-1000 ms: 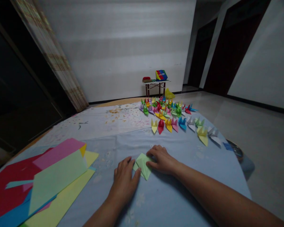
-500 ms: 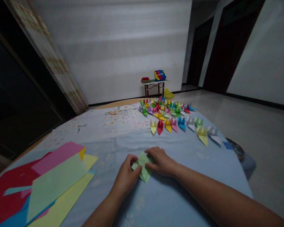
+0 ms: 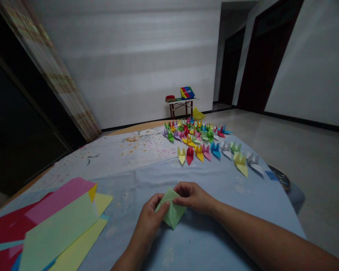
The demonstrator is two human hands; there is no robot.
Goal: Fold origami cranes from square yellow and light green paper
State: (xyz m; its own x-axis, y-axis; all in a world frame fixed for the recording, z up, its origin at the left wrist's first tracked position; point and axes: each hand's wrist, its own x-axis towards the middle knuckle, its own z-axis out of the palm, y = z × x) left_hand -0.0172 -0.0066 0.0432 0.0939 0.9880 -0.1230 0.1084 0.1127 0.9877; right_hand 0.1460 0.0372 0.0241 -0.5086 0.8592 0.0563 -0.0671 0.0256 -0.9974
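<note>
A light green folded paper [image 3: 173, 216], shaped like a diamond with a crease down its middle, is between my two hands just above the blue tablecloth. My left hand [image 3: 151, 216] grips its left side, thumb on top and fingers behind. On the upper right, my right hand [image 3: 194, 197] pinches the paper between thumb and curled fingers. Beyond the hands stands a row of folded paper cranes, among them a pale yellow crane [image 3: 181, 155], a red crane [image 3: 190, 155] and a blue crane [image 3: 215, 149].
A pile of coloured sheets lies at the left, with a pale green sheet [image 3: 59, 229] and a pink sheet [image 3: 60, 199] on top. Many more cranes [image 3: 190, 131] crowd the table's far end. A stool [image 3: 295, 197] stands off the right edge; a small table [image 3: 182, 101] is by the wall.
The green paper now lies flatter as a fuller diamond, its flaps smoothed down. My right fingers have curled in at its upper right edge. The whole view has shifted slightly.
</note>
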